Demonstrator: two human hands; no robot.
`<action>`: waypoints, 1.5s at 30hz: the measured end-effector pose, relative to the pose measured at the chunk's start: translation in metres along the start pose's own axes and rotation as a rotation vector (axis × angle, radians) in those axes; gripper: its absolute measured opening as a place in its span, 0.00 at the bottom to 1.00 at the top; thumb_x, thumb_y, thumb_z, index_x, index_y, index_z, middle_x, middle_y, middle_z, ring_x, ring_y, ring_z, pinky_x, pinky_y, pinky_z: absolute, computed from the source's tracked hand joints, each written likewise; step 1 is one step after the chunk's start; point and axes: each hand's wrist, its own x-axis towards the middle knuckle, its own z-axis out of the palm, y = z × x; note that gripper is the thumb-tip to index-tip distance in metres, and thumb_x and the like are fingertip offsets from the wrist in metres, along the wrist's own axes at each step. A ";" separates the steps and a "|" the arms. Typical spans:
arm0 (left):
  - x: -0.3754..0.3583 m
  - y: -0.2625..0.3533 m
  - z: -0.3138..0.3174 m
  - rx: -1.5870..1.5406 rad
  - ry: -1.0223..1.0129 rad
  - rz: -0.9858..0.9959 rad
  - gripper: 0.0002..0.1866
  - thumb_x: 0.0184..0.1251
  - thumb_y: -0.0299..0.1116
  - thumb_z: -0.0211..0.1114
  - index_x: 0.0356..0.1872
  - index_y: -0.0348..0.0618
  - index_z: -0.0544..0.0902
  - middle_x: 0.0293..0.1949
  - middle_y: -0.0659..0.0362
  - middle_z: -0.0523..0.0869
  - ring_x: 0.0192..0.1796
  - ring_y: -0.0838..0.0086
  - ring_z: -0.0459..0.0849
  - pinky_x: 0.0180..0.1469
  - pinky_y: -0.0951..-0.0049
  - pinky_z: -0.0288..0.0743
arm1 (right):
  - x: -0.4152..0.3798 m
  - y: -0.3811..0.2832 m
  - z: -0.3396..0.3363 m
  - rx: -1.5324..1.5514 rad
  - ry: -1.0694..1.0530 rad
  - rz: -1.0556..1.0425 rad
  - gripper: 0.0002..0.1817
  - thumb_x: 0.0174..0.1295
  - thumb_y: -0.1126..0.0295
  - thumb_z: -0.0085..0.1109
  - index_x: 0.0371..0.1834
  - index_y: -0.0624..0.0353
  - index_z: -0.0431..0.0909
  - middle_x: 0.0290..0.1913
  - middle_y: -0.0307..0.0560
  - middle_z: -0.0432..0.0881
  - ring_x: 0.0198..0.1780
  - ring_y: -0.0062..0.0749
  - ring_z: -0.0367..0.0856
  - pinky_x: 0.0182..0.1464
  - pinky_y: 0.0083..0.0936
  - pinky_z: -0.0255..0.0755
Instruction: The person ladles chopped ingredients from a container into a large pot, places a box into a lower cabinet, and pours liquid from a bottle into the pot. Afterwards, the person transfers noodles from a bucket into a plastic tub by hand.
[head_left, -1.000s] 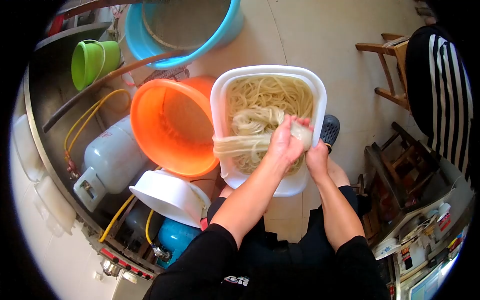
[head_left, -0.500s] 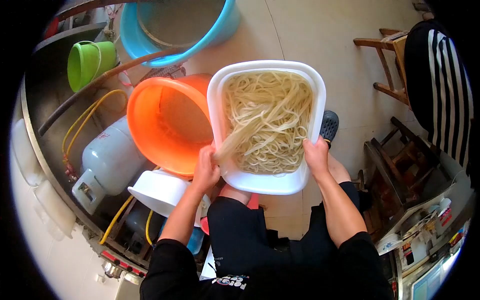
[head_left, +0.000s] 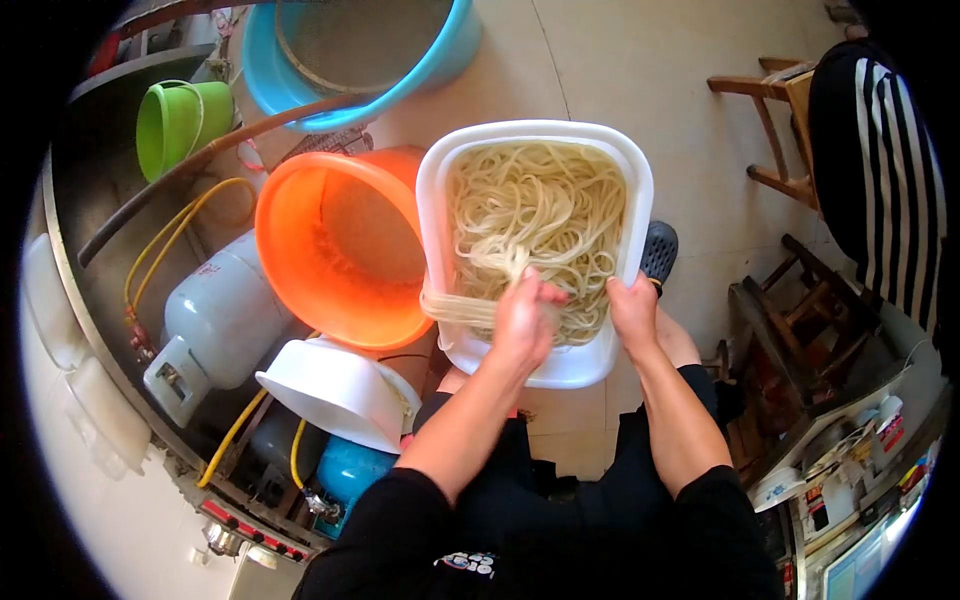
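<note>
A white rectangular tub (head_left: 432, 180) full of pale noodles (head_left: 540, 200) is in front of me, over my lap. My right hand (head_left: 632, 300) grips the tub's right rim near its lower corner. Over the lower left part of the tub, my left hand (head_left: 522, 318) is closed on a bundle of noodles. Some strands loop out from that hand over the left rim. Its fingertips are slightly blurred.
Left of the tub stands an orange bucket (head_left: 290, 260), with a blue tub (head_left: 460, 50) beyond it. A white basin (head_left: 320, 390), a gas cylinder (head_left: 225, 310) and a green bucket (head_left: 165, 130) are at left. Wooden stools (head_left: 770, 180) and a person in striped clothing (head_left: 895, 190) are at right.
My left hand has moved right, from the tub's left rim to over the noodles, and the strands now loop over that rim. My right hand has stayed on the right rim.
</note>
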 end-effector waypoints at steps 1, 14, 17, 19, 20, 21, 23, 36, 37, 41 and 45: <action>0.015 -0.010 0.014 -0.256 -0.084 -0.141 0.13 0.75 0.40 0.52 0.32 0.45 0.72 0.27 0.56 0.78 0.37 0.65 0.79 0.51 0.62 0.72 | 0.000 0.000 0.000 -0.009 -0.010 0.013 0.13 0.54 0.71 0.52 0.35 0.71 0.78 0.26 0.57 0.82 0.30 0.38 0.83 0.36 0.34 0.74; -0.013 0.117 -0.114 1.567 -0.088 0.961 0.29 0.43 0.18 0.58 0.54 0.32 0.68 0.53 0.42 0.71 0.57 0.48 0.71 0.60 0.59 0.68 | 0.000 0.003 -0.004 -0.022 -0.029 0.019 0.12 0.55 0.71 0.52 0.33 0.71 0.77 0.24 0.56 0.80 0.27 0.38 0.80 0.33 0.34 0.72; -0.019 0.106 -0.149 1.691 -0.154 1.006 0.19 0.49 0.18 0.59 0.46 0.34 0.70 0.47 0.44 0.73 0.51 0.50 0.74 0.55 0.61 0.70 | -0.002 -0.007 -0.004 -0.008 -0.030 0.025 0.12 0.56 0.71 0.52 0.35 0.71 0.77 0.24 0.54 0.81 0.27 0.35 0.79 0.33 0.33 0.72; -0.020 0.099 -0.162 1.751 -0.142 1.047 0.18 0.50 0.18 0.59 0.44 0.35 0.71 0.46 0.44 0.74 0.50 0.49 0.74 0.55 0.61 0.71 | -0.001 0.000 -0.001 0.021 -0.024 0.014 0.11 0.56 0.71 0.52 0.35 0.71 0.77 0.24 0.53 0.81 0.27 0.33 0.79 0.33 0.32 0.72; -0.020 0.097 -0.167 1.813 -0.131 1.093 0.16 0.51 0.18 0.60 0.43 0.35 0.72 0.45 0.43 0.74 0.48 0.48 0.75 0.54 0.60 0.72 | 0.000 0.002 0.000 0.054 -0.015 0.001 0.11 0.56 0.72 0.52 0.36 0.71 0.77 0.24 0.52 0.81 0.27 0.32 0.78 0.32 0.32 0.72; -0.019 0.094 -0.171 1.821 -0.095 1.112 0.12 0.55 0.19 0.58 0.42 0.33 0.72 0.43 0.42 0.75 0.46 0.46 0.75 0.52 0.57 0.72 | 0.000 0.004 0.000 0.052 -0.015 -0.001 0.11 0.56 0.72 0.52 0.36 0.71 0.77 0.24 0.52 0.81 0.27 0.32 0.78 0.32 0.32 0.72; -0.021 0.093 -0.165 1.786 -0.040 1.066 0.11 0.57 0.20 0.57 0.43 0.34 0.73 0.43 0.42 0.76 0.46 0.47 0.75 0.51 0.57 0.72 | 0.000 0.004 -0.001 0.046 -0.029 0.017 0.11 0.56 0.72 0.52 0.36 0.71 0.77 0.24 0.52 0.81 0.28 0.31 0.79 0.33 0.31 0.72; -0.006 -0.010 0.018 0.284 -0.149 -0.109 0.14 0.76 0.39 0.51 0.48 0.40 0.77 0.49 0.54 0.81 0.52 0.70 0.78 0.58 0.64 0.69 | 0.002 0.002 -0.003 -0.078 -0.018 0.028 0.12 0.55 0.72 0.53 0.38 0.70 0.77 0.29 0.53 0.82 0.31 0.32 0.80 0.37 0.30 0.73; -0.012 -0.006 0.009 0.429 -0.279 0.018 0.15 0.74 0.36 0.55 0.54 0.40 0.75 0.56 0.54 0.77 0.55 0.68 0.76 0.61 0.62 0.67 | 0.002 0.005 -0.002 -0.062 0.000 0.020 0.11 0.55 0.72 0.53 0.38 0.70 0.77 0.28 0.53 0.82 0.31 0.32 0.80 0.37 0.30 0.73; -0.030 0.079 -0.058 1.711 0.038 1.226 0.23 0.53 0.23 0.62 0.53 0.35 0.72 0.52 0.44 0.75 0.57 0.51 0.72 0.61 0.57 0.66 | -0.001 -0.006 -0.004 -0.065 -0.027 0.038 0.11 0.55 0.73 0.52 0.38 0.70 0.76 0.27 0.53 0.81 0.31 0.32 0.80 0.37 0.30 0.73; -0.022 0.111 -0.120 1.642 0.022 1.038 0.25 0.44 0.17 0.58 0.49 0.34 0.71 0.48 0.43 0.75 0.54 0.47 0.73 0.58 0.55 0.68 | -0.004 -0.009 -0.002 -0.012 -0.017 0.034 0.12 0.55 0.73 0.52 0.39 0.70 0.76 0.28 0.52 0.81 0.30 0.30 0.79 0.36 0.29 0.72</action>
